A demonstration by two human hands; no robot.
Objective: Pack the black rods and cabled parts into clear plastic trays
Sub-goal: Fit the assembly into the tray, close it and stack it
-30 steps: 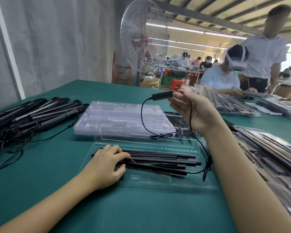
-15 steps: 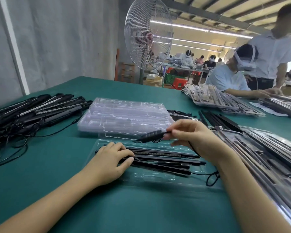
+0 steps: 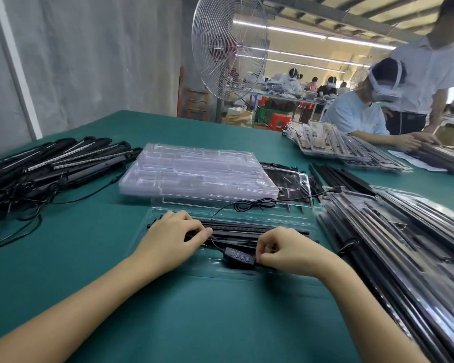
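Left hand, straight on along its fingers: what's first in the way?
Likely the thin cable crossing the black rods ahead of the left hand, then the right hand pinching the controller; depth unclear.

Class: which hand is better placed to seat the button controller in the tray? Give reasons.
Right: the right hand pinches the controller at its end; the left hand rests on the rods.

Bright ceiling tubes (image 3: pixel 299 32) light evenly; wide-angle edges bend, slightly soft.
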